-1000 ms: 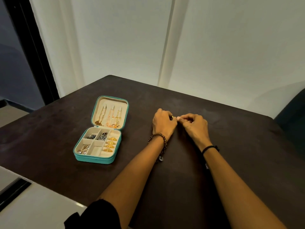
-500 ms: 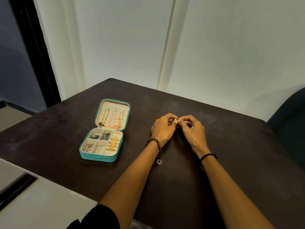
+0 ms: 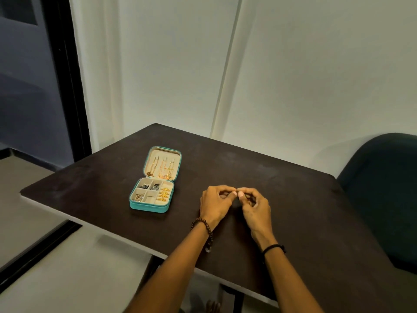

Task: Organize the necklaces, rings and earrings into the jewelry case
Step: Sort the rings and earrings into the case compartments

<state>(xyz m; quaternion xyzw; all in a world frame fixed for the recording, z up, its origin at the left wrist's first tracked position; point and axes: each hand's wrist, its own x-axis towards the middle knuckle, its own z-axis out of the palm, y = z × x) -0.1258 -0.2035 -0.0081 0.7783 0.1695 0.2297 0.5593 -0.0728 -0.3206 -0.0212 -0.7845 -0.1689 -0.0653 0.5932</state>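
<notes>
A dark brown table (image 3: pixel 90 188) stands in the corner of a room with plain white walls (image 3: pixel 316 75). A black door frame (image 3: pixel 65 86) runs up on the left, and a dark green chair (image 3: pixel 383 199) sits at the table's right side.

The teal jewelry case (image 3: pixel 149 207) lies open on the table, left of the hands. Gold necklaces (image 3: pixel 163 168) hang in its raised lid, gold rings (image 3: pixel 163 194) fill the right-hand slot, and small silvery pieces (image 3: pixel 149 186) sit in the compartments beside them.

The left hand (image 3: pixel 214 204), with a beaded bracelet (image 3: pixel 203 224) at the wrist, meets the right hand (image 3: pixel 255 206), which wears a black band (image 3: pixel 273 247). Both sets of fingers (image 3: pixel 222 189) are curled in with their tips pressed together. I cannot tell whether anything is pinched between them.

Compared with half a second ago, the view has tipped upward. More wall and chair show now, and the case and hands sit lower. The hands are still joined at the same spot beside the case.
</notes>
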